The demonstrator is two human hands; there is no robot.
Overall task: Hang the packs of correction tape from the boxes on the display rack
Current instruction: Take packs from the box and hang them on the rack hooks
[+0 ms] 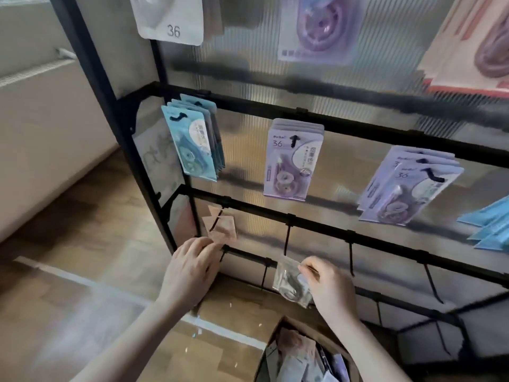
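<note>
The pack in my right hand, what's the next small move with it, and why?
Probably lift the clear pack and slide its hanger hole onto the empty hook just above it. The right hand pinches the pack's upper edge below that rail, not yet on any hook, while the left hand is at the pink pack already hanging on the hook beside it.

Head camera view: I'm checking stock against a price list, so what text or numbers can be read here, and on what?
"36": white pack at top left.
"36": front purple pack on the middle hook.
"36": front purple pack further right, partly readable.
Brand line above the purple packs' "36": too blurred.
Blue pack label: too small.
Pack in the right hand: nothing legible.
</note>
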